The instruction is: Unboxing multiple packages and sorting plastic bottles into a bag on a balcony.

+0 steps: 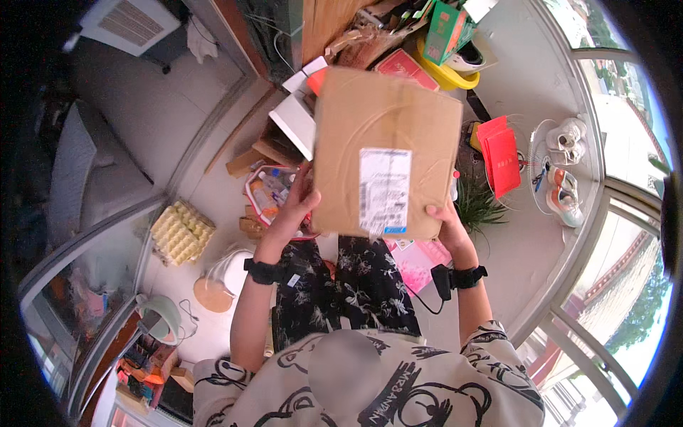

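Observation:
A large brown cardboard box, with a white printed label on its upper face, is held up in front of me. My left hand grips its left edge near the lower corner, the thumb against the side. My right hand holds the lower right corner, thumb on the face and fingers hidden behind. Behind the box on the left, a red-rimmed basket contains plastic bottles. A pink patterned bag or sheet lies below the right corner. What is under the box is hidden.
White boxes and cardboard pieces lie beyond my left hand. Egg trays stand left, near a round stool. Ahead are a yellow basin and a green box. A plant, red envelopes and shoes are right, by windows.

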Action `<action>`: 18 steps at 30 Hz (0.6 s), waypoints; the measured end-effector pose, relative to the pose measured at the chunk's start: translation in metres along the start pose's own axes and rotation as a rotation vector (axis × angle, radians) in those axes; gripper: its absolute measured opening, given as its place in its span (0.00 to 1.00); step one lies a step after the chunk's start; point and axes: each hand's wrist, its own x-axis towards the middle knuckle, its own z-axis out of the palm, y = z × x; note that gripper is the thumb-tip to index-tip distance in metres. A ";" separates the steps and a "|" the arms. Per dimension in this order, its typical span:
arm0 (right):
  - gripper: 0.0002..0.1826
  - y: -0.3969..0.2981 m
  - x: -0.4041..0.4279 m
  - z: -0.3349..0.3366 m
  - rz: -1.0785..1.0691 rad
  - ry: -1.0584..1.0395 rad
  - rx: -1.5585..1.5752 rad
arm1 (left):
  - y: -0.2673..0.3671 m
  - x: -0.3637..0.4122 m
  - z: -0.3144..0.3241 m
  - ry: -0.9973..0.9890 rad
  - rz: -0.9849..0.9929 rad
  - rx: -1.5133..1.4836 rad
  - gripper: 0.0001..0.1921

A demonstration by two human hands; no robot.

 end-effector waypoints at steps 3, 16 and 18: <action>0.50 -0.018 -0.025 0.025 -0.039 -0.092 -0.137 | 0.037 -0.049 0.006 0.059 0.018 0.110 0.59; 0.21 -0.020 -0.022 -0.154 -0.203 0.068 -0.417 | 0.059 -0.084 0.107 0.446 0.479 1.026 0.56; 0.17 -0.023 -0.039 -0.215 -0.182 0.311 -0.390 | 0.039 -0.077 0.109 0.496 0.449 0.821 0.57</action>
